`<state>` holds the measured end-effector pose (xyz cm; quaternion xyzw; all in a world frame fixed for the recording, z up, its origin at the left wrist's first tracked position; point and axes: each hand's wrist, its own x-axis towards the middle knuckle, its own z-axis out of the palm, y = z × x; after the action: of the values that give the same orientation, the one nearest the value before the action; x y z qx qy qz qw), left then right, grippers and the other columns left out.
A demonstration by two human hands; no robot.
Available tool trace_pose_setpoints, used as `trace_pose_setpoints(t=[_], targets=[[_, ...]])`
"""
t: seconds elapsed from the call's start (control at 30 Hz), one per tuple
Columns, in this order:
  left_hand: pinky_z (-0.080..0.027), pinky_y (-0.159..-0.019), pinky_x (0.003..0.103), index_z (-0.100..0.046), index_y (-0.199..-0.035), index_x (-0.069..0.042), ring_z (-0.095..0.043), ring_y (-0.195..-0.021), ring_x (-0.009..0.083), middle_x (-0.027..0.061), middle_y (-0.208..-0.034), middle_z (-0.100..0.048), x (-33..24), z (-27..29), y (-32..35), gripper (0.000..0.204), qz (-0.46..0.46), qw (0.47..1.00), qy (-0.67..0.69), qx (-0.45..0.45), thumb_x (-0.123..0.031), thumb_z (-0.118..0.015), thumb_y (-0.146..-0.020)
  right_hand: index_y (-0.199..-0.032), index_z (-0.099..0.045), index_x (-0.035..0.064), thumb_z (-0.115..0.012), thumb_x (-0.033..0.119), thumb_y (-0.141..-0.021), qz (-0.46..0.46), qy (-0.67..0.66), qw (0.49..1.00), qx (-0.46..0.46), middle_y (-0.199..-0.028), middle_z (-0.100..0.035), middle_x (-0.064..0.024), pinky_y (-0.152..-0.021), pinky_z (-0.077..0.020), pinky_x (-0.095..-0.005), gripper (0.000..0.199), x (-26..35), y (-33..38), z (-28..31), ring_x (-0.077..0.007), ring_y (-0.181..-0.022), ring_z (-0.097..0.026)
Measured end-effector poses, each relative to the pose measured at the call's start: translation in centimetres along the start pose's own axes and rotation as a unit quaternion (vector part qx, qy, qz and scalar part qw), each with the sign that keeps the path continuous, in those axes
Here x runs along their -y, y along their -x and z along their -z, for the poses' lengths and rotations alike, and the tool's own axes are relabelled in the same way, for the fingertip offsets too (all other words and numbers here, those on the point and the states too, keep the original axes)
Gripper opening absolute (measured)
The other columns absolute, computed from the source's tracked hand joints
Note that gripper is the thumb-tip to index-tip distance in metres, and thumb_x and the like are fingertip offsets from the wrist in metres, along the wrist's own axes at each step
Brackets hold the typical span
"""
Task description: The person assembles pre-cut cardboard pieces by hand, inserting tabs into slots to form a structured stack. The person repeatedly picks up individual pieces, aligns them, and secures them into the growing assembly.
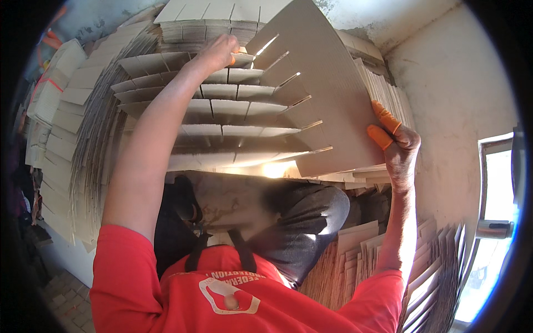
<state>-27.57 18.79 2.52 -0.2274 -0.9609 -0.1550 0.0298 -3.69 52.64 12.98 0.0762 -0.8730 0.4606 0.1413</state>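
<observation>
In my right hand is a wide slotted cardboard sheet, gripped at its right edge between fingers in orange finger covers. The sheet stands tilted, and its row of slots faces left. Several narrower slotted cardboard strips lie in spaced rows to its left, with their right ends at the sheet's slots. How deep each strip sits in its slot is hard to tell. My left hand is closed on the farthest cardboard strip, close to the sheet's upper slot; orange covers show on its fingertips too.
Slotted cardboard piles stand behind the strips, along the left and at the lower right. A bundle with an orange band rests at the far left. A pale wall and a bright window bound the right side.
</observation>
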Motion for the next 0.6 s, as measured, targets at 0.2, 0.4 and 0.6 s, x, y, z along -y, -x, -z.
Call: trace_pose_setpoints(t=[0.2,0.4,0.6], targets=[[-0.053,-0.082,0.046,-0.070,-0.099,0.002,-0.064,-0.100,0.0404,0.0241,-0.104,-0.066,0.7,-0.9,-0.1,0.024,-0.024,0.998,0.029,-0.042,0.000,-0.072,-0.075,-0.125,-0.063,-0.0025,-0.068,-0.006,-0.084,-0.060,0.015,0.995,0.082,-0.113,-0.070,-0.0065,-0.090,-0.0489,-0.0228,0.042,0.7,-1.3,-1.8,-0.0103,-0.099,-0.063],[-0.052,-0.081,0.048,-0.069,-0.095,0.002,-0.064,-0.097,0.0418,0.0246,-0.099,-0.065,1.0,-1.9,-0.3,0.020,-0.036,0.995,0.034,-0.086,0.000,-0.071,-0.075,-0.131,-0.058,-0.0035,-0.066,-0.004,-0.088,-0.021,0.054,0.989,0.134,-0.097,-0.073,-0.0085,-0.076,-0.0516,-0.0218,0.044,-1.6,-0.9,-5.0,-0.0060,-0.087,-0.061],[-0.052,-0.082,0.049,-0.070,-0.098,0.000,-0.064,-0.097,0.0415,0.0241,-0.097,-0.066,1.3,-1.7,-0.6,0.023,-0.038,0.997,0.006,-0.069,-0.002,-0.072,-0.076,-0.140,-0.049,-0.0010,-0.072,-0.007,-0.082,-0.126,-0.085,0.979,0.138,-0.096,-0.068,0.0006,-0.072,-0.0481,-0.0183,0.063,-0.9,0.1,-4.4,-0.0029,-0.080,-0.060]])
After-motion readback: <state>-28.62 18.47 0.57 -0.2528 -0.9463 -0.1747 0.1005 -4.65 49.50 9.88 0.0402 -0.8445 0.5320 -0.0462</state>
